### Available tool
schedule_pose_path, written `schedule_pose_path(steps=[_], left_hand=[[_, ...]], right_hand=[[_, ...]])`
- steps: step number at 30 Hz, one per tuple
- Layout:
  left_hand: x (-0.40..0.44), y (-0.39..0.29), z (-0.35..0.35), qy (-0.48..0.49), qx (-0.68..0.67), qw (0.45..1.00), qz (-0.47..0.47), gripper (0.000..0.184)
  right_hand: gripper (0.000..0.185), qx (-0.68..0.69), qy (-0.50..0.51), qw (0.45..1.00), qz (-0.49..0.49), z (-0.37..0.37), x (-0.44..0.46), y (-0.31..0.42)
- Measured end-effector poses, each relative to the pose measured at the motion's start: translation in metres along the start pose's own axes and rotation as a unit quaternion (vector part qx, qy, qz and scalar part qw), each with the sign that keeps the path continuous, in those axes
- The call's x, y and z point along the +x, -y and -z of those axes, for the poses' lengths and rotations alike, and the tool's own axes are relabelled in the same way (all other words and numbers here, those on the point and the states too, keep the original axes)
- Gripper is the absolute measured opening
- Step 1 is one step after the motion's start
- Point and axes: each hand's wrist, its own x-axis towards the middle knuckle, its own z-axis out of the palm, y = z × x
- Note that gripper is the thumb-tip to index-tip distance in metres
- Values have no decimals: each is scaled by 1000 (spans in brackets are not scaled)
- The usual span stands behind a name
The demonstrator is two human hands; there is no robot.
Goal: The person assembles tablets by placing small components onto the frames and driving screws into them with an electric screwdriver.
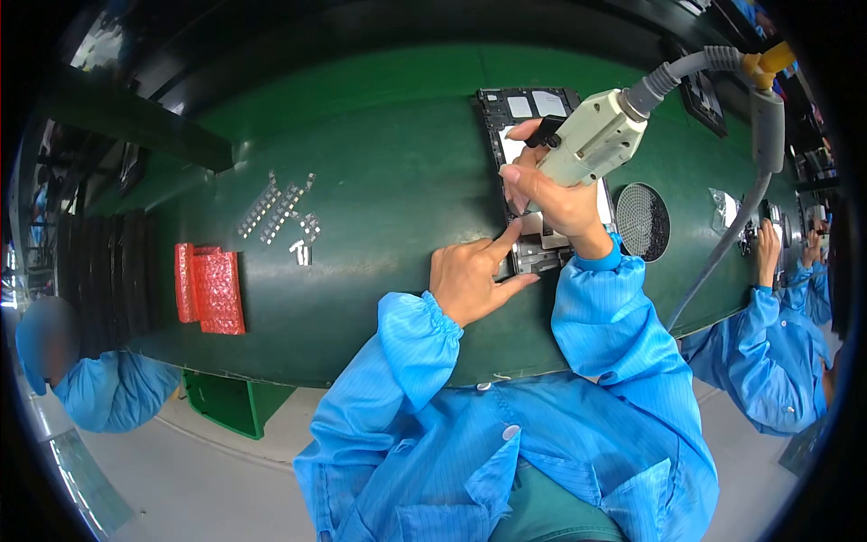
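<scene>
My right hand is wrapped round a pale electric screwdriver, tilted with its tip end down toward a black device frame. A grey cable leads off its upper end. The frame lies flat on the green table and carries white and silver parts. At the frame's lower left edge, my left hand rests with thumb and forefinger stretched apart, the fingertips touching the frame. The screwdriver's tip is hidden by my right fingers. Just right of the frame stands a round grey dish with small dark pieces, probably screws, in it.
Red bubble-wrap packets lie at the left of the table. Strips of small metal parts lie behind them. Dark upright panels stand far left. Co-workers in blue sleeves sit on both sides. The screwdriver's cable hangs at the right.
</scene>
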Motion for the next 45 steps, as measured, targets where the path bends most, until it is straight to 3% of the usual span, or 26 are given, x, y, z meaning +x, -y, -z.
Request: schedule_pose_path(steps=[12,15,20,24,26,28,33,36,39,45], left_hand=[[-1,0,1,-3,-6,1000,-2,66],[-3,4,-4,-32,9,999,-40,65],[-3,0,11,42,-1,999,-14,64],[-14,27,47,-17,-33,999,-8,41],[-20,49,86,-121,12,990,67,20],[-26,78,124,-149,92,970,167,17],[-27,117,171,-52,208,946,245,15],[-12,115,180,40,196,936,290,13],[0,113,184,103,221,925,290,13],[3,108,186,135,291,917,236,14]], right_hand=[[35,-51,7,998,-34,-1,-6,1],[33,-56,-4,998,-38,-3,-14,-5],[31,-65,1,998,-7,-4,-18,-14],[35,-64,-8,998,-2,-5,-16,-11],[37,-45,-18,999,-15,-4,-17,-11],[38,-52,-6,999,5,-2,-16,-14],[38,-48,9,999,14,-4,-13,-9],[39,-50,8,999,14,-4,-16,-9],[39,-49,9,999,10,-5,-15,-5],[29,-45,-15,999,-25,-7,-15,0]])
